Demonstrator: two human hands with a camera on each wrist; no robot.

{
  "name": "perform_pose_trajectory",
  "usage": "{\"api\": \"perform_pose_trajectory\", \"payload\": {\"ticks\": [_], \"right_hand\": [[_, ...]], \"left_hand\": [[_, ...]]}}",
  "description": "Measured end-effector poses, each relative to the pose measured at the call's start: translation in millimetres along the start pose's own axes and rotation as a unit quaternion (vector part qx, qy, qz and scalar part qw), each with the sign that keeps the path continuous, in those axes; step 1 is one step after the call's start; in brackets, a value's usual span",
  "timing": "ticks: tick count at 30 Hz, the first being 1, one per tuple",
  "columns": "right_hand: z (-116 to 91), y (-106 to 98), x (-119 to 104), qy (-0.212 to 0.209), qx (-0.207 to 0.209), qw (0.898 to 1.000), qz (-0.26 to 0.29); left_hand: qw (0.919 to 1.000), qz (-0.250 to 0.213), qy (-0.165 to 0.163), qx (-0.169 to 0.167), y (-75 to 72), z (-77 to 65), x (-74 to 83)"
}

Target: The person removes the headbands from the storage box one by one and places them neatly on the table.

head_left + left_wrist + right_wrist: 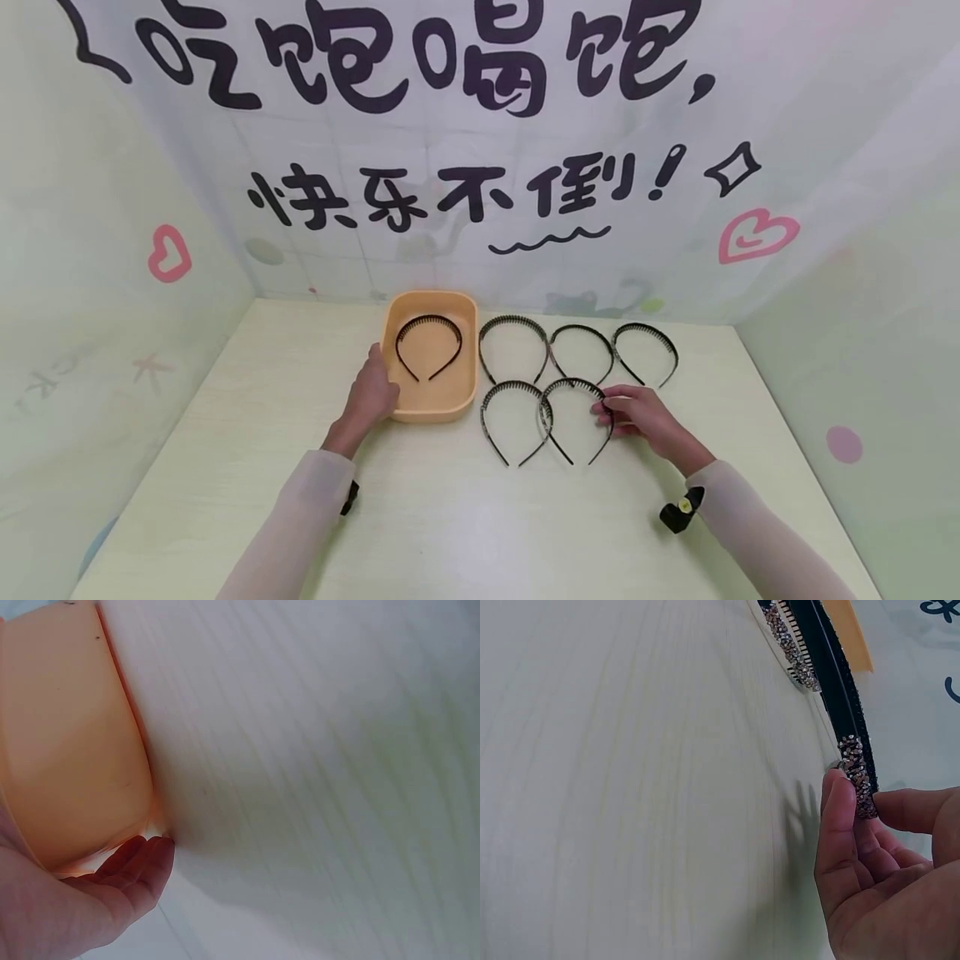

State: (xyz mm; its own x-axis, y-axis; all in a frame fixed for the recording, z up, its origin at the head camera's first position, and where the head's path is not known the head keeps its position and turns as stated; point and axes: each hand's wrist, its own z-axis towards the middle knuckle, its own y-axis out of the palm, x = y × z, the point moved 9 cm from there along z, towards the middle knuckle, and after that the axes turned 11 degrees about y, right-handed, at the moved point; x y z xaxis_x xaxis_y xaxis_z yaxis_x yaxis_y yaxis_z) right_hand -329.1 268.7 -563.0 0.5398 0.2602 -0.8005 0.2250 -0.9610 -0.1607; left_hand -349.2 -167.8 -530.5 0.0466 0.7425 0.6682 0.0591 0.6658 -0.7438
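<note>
At the left edge of an orange plastic tray [424,414], my left hand [372,387] grips its side. In the left wrist view the fingers [142,874] of that hand curl by the tray's outer wall [75,742]. One black toothed headband [428,318] lies inside the tray. My right hand [637,414] pinches the right side of another black headband [573,382] between thumb and fingers. Up close, the right wrist view shows glittery beads [859,776] on the pinched part. The held headband overlaps a neighbouring headband [515,385] on its left in the head view.
Behind these, three more headbands lie in a row: a left one [513,319], a middle one [581,328] and a right one [645,327]. All stand on a pale wooden table [450,533]. Printed sheets wall in the back [450,267] and both sides.
</note>
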Motion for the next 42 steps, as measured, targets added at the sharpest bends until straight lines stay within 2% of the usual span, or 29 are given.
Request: {"api": "perform_pose_trajectory", "payload": {"ticks": [14, 29, 42], "right_hand": [[-4.4, -18.1, 1.3, -0.006, 0.021, 0.999, -0.023], [-5.3, -22.2, 1.2, -0.016, 0.04, 0.999, -0.03], [-6.1, -24.9, 0.1, -0.025, 0.063, 0.995, -0.077]], "left_hand": [[1.0, -0.006, -0.004, -0.003, -3.7, 2.3, -0.8], [0.9999, -0.011, -0.011, -0.006, -0.4, 2.1, -3.8], [0.9999, -0.01, -0.012, -0.005, 1.5, 0.7, -1.7]]}}
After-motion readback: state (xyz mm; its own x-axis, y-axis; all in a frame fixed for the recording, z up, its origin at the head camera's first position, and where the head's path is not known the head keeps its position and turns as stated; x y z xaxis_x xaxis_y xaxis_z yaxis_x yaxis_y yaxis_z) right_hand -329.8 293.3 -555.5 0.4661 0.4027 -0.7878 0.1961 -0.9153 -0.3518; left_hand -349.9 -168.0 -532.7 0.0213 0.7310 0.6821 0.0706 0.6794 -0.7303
